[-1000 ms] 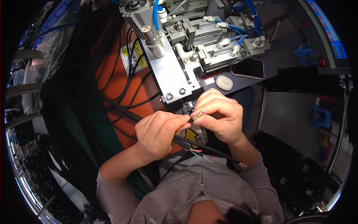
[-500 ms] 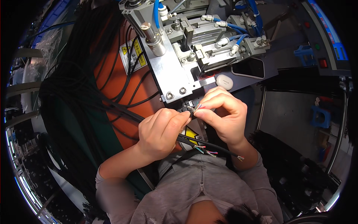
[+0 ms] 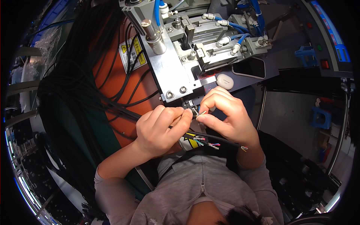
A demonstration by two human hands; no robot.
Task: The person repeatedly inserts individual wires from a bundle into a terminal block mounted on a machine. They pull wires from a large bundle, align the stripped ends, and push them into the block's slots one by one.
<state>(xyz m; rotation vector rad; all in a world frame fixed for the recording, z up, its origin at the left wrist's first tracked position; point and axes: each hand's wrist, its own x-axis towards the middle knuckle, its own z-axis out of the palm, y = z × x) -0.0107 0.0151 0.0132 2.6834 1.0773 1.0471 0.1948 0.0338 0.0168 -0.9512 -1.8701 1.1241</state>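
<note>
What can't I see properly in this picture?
Head view, left hand: its back hides the palm.
Head view, wires in the right hand: too small to count, and the hand covers some.
Head view, machine: its far end is cut off by the top edge.
Head view, screen: cut off at the picture's dark edge.

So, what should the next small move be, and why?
Probably a gentle parting of the thin wires with the right hand, while the left hand holds steady: the right fingertips pinch the wires, the left fingertips are close beside them, and the strands seem to point different ways. Black cables with bared coloured ends lie nearer the body, so avoid snagging those.
</note>
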